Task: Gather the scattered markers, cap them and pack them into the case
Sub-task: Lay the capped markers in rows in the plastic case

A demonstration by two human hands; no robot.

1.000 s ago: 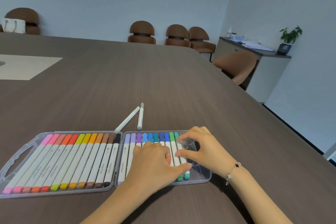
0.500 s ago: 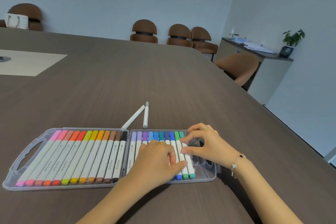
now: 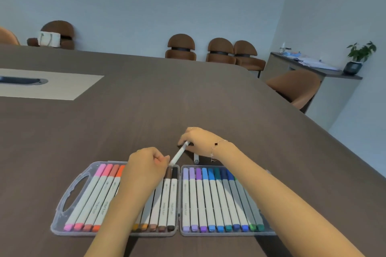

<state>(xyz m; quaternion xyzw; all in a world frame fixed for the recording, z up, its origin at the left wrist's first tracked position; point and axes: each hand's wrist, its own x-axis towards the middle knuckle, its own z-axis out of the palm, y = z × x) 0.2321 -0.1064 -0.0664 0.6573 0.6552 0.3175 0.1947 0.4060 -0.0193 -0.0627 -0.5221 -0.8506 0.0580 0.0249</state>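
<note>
both hands hold one slim white marker point(image 3: 179, 154) just beyond the open clear plastic case point(image 3: 69, 189), its length slanting from the left hand point(image 3: 146, 166), pinching its near end, to the right hand point(image 3: 199, 139), gripping its far end.
</note>
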